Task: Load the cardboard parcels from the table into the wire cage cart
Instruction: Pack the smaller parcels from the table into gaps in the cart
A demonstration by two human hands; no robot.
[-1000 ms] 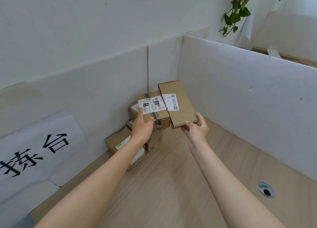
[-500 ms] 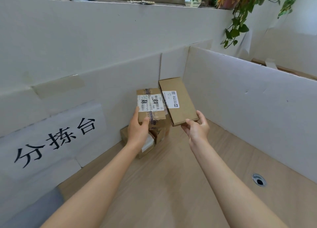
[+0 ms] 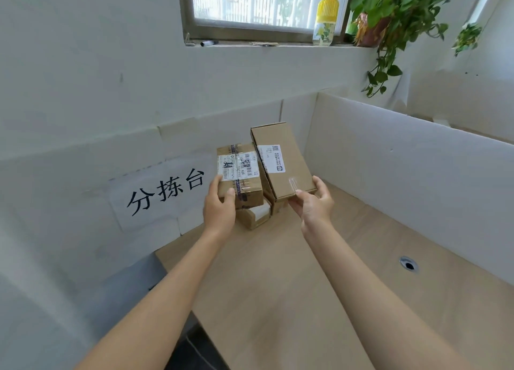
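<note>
Gripping the taped parcel (image 3: 239, 175) in the left hand (image 3: 219, 211) and pinching the flat parcel (image 3: 281, 161) in the right hand (image 3: 313, 207), each by its near end, lengthwise away from the wrists, over the table's (image 3: 278, 286) far corner, with no cart in view.

Taped parcel (image 3: 239, 175) is brown cardboard with a white label, black barcode and a dark tape stripe. Flat parcel (image 3: 281, 161) is plain brown with a white label and blue logo. Table (image 3: 278, 286) is pale wood grain. Sign (image 3: 167, 189): white paper, black characters. Bottle (image 3: 326, 16) has a yellow cap and a yellow flower print. Plant (image 3: 397, 8) has green leaves.
</note>
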